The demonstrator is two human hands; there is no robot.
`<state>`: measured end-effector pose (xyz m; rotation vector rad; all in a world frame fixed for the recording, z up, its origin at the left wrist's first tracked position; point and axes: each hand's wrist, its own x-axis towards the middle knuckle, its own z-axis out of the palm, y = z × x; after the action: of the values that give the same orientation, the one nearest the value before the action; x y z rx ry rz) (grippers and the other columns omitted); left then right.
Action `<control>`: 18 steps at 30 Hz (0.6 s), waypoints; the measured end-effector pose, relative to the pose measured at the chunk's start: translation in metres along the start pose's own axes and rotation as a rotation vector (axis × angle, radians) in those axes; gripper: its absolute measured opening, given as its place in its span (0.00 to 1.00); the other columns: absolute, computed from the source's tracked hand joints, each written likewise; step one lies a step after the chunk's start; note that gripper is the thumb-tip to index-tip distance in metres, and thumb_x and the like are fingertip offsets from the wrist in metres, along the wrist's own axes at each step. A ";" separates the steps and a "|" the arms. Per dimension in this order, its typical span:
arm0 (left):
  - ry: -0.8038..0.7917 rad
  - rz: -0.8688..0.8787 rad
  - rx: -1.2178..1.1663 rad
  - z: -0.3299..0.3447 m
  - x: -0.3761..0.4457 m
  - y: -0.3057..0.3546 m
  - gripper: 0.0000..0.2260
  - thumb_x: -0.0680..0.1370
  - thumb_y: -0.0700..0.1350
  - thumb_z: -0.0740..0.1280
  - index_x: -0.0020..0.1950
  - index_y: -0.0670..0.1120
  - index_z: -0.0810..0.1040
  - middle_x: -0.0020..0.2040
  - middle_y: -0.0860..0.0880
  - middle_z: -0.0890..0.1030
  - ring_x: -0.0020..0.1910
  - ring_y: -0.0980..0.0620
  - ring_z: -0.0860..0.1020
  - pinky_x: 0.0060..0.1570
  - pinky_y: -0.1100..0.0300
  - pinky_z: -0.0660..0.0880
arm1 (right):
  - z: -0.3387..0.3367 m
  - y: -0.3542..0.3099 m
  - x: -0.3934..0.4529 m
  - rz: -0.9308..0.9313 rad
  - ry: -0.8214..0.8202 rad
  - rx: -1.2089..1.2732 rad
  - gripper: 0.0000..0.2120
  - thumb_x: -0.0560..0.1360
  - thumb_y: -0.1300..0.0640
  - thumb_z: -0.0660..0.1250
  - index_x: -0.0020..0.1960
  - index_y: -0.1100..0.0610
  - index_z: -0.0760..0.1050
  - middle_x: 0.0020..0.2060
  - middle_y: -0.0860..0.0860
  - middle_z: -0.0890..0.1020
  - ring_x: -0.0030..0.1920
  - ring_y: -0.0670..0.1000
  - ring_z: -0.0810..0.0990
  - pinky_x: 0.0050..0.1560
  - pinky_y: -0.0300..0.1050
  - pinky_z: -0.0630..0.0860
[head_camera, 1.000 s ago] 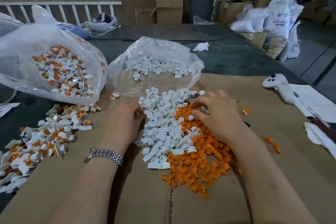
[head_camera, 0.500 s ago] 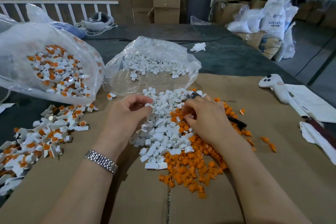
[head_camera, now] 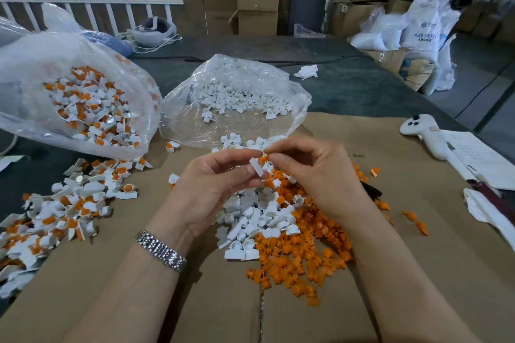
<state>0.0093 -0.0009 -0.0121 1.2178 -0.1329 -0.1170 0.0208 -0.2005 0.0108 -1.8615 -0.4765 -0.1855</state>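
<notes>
Two hands meet: left hand [head_camera: 214, 181] pinches small white plastic clip [head_camera: 256, 166], right hand [head_camera: 309, 172] pinches small orange plastic plug [head_camera: 262, 159]; align straight, then press firmly.

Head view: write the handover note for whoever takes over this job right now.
Left hand: pinches one white cap, raised over the piles.
Right hand: pinches one orange plug at the cap's top end; I cannot tell whether it is seated.
Stock: loose white caps and loose orange plugs lie on the cardboard; more white caps in the middle bag.
Done: joined pieces heaped at the left, more in the left bag.
Left: join this pair, then the many loose ones.
</notes>
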 end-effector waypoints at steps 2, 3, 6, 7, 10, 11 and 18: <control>-0.008 0.010 0.001 0.000 0.000 0.001 0.12 0.72 0.36 0.73 0.54 0.43 0.87 0.53 0.36 0.86 0.52 0.40 0.86 0.49 0.61 0.82 | 0.002 -0.003 -0.002 -0.026 0.000 -0.075 0.06 0.77 0.59 0.73 0.53 0.52 0.85 0.45 0.44 0.86 0.48 0.44 0.84 0.50 0.36 0.79; -0.008 0.010 0.000 0.000 -0.001 0.001 0.12 0.72 0.37 0.73 0.54 0.43 0.87 0.53 0.36 0.86 0.52 0.40 0.86 0.49 0.61 0.82 | 0.002 -0.003 -0.002 -0.040 0.000 -0.111 0.06 0.77 0.59 0.73 0.53 0.52 0.85 0.45 0.44 0.85 0.47 0.44 0.83 0.50 0.36 0.78; -0.005 0.014 0.034 0.003 -0.001 0.000 0.11 0.72 0.38 0.74 0.52 0.45 0.88 0.52 0.38 0.86 0.52 0.39 0.86 0.49 0.61 0.82 | 0.002 -0.005 -0.003 -0.072 0.000 -0.228 0.05 0.77 0.59 0.72 0.52 0.52 0.85 0.45 0.45 0.84 0.47 0.44 0.81 0.50 0.38 0.78; -0.005 0.020 0.053 0.004 -0.001 -0.001 0.10 0.71 0.39 0.74 0.52 0.45 0.88 0.52 0.38 0.87 0.52 0.40 0.86 0.49 0.61 0.82 | 0.003 -0.005 -0.004 -0.084 0.002 -0.256 0.05 0.77 0.59 0.72 0.51 0.52 0.85 0.44 0.45 0.84 0.46 0.44 0.81 0.50 0.40 0.78; -0.003 0.040 0.072 0.006 -0.001 -0.001 0.10 0.72 0.39 0.74 0.53 0.45 0.88 0.51 0.39 0.87 0.51 0.42 0.87 0.49 0.60 0.82 | 0.008 -0.006 -0.005 -0.115 0.027 -0.275 0.04 0.77 0.59 0.72 0.51 0.53 0.84 0.43 0.46 0.83 0.44 0.46 0.81 0.48 0.44 0.80; -0.003 0.043 0.062 0.006 -0.001 -0.001 0.10 0.72 0.39 0.74 0.53 0.44 0.88 0.51 0.39 0.87 0.51 0.43 0.87 0.49 0.61 0.82 | 0.009 -0.006 -0.005 -0.126 0.035 -0.273 0.04 0.77 0.60 0.72 0.51 0.54 0.84 0.43 0.46 0.83 0.44 0.46 0.81 0.48 0.44 0.80; 0.022 0.095 0.192 0.009 -0.005 0.001 0.10 0.73 0.41 0.74 0.54 0.47 0.88 0.50 0.42 0.88 0.49 0.44 0.87 0.49 0.62 0.82 | 0.007 -0.007 -0.005 -0.040 -0.013 -0.202 0.04 0.77 0.60 0.72 0.51 0.53 0.84 0.42 0.46 0.84 0.43 0.44 0.83 0.44 0.38 0.80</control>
<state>0.0027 -0.0081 -0.0085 1.4015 -0.1861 -0.0081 0.0123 -0.1931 0.0126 -2.0523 -0.5197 -0.2568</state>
